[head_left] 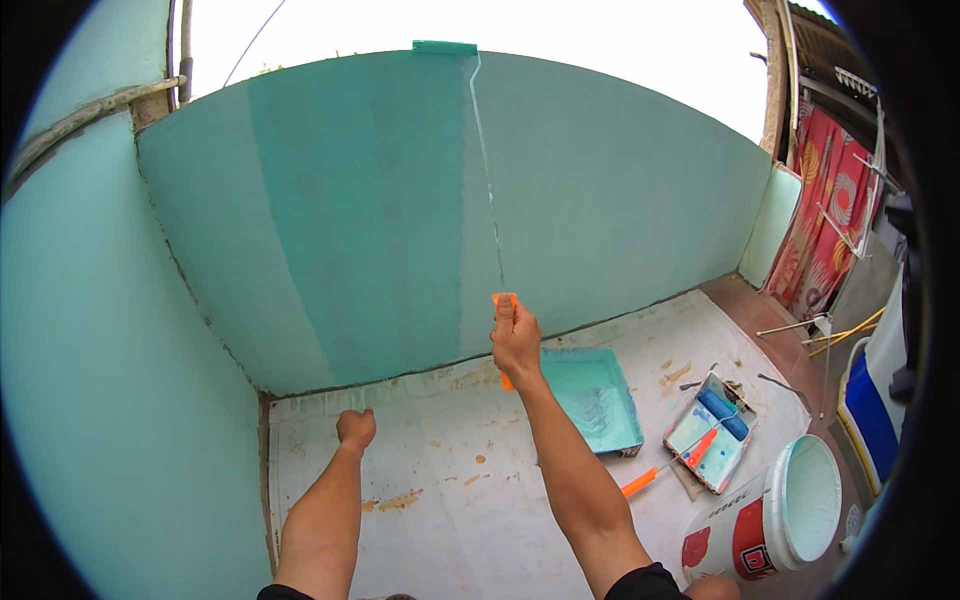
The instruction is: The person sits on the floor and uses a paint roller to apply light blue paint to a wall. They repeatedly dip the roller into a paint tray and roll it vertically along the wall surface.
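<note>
My right hand (pixel 516 343) is wrapped round the orange handle of a paint roller (pixel 487 180), thumb along its top. The long thin rod reaches up to the teal-coated roller sleeve (pixel 445 47), which lies against the top edge of the low wall (pixel 600 190). A darker teal band of paint (pixel 360 210) runs down the wall to the left of the rod; paler green shows on both sides of it. My left hand (pixel 357 428) is curled into a fist above the floor sheet, with nothing visible in it. Beside my right forearm lies a paint tray (pixel 590 400) of light teal paint.
A stained white sheet (pixel 450 510) covers the floor. To the right lie a smaller tray (pixel 711 440) with a blue roller and orange-handled tools, and a white paint bucket (pixel 790 510). A red patterned curtain (pixel 825 200) hangs beyond. The left wall (pixel 120 320) stands close.
</note>
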`<state>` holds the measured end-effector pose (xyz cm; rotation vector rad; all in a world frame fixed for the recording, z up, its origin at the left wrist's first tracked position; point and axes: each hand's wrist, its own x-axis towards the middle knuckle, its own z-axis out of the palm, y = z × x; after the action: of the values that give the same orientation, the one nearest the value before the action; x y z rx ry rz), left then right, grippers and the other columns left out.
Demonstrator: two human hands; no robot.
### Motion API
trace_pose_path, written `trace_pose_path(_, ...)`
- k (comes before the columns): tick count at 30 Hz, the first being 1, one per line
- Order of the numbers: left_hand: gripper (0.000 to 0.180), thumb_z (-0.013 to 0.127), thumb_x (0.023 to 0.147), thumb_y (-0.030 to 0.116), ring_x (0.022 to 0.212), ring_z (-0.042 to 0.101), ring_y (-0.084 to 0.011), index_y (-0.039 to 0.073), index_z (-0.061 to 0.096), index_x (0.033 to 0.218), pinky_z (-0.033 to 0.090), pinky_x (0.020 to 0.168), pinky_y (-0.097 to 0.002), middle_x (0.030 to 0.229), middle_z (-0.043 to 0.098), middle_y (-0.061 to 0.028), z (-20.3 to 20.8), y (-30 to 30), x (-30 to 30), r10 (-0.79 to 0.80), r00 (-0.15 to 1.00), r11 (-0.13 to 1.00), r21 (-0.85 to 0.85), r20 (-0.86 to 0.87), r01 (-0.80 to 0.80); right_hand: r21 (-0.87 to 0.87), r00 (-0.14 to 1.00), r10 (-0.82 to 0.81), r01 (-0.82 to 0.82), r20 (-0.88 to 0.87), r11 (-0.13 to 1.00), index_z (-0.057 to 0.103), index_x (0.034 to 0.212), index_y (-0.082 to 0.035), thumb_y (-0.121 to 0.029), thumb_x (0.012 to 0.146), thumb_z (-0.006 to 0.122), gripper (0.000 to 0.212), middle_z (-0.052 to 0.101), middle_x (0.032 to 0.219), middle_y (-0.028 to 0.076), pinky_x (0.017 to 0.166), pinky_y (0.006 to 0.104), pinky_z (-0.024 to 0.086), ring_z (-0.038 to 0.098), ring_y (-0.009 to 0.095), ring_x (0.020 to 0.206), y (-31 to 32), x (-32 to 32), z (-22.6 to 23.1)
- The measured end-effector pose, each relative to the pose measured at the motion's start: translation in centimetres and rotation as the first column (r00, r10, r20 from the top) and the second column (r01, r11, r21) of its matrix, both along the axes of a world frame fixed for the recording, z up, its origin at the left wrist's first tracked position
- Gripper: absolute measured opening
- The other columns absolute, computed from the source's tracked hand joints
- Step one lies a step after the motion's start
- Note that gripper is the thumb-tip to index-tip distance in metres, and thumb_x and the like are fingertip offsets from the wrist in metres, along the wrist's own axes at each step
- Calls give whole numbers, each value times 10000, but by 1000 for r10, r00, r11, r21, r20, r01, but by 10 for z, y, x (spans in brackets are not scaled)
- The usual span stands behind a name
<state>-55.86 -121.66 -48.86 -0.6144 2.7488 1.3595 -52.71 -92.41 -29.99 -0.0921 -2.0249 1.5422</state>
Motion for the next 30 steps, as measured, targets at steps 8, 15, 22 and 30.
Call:
trace_pose_path(8,433,604,904,312,664,680,-361,-78,673,728,536,673,-436,737,679,-250,-10,-2,-2,-9,1000,1000,-1,-15,9,53,994,-51,56,-94,997,527,801,-24,-504,1032,399,548,446,587,15,508,328,369,418,115,527,-7,7,-34)
trace_pose_path(15,444,599,909,324,630,673,-344,-73,676,727,534,659,-430,733,679,-240,-10,-3,-4,-1,1000,1000,2,9,1,53,999,-37,38,-16,998,581,876,-5,-465,1034,417,513,516,632,93,581,368,414,504,207,594,-12,26,-80)
trace_pose_path(22,439,599,913,313,599,665,-327,-71,672,713,528,606,-423,722,677,-229,11,-9,4,-10,1000,999,-40,-22,9,42,996,-52,49,75,998,555,851,4,-436,1025,453,485,559,677,178,608,415,433,530,321,613,-15,54,-130)
trace_pose_path(30,453,601,919,315,580,650,-307,-68,648,682,516,568,-416,695,661,-212,18,-18,9,36,999,999,-9,-8,-36,-38,969,-29,40,243,998,563,848,-5,-426,1018,467,464,587,683,201,614,432,453,589,374,640,-17,80,-198)
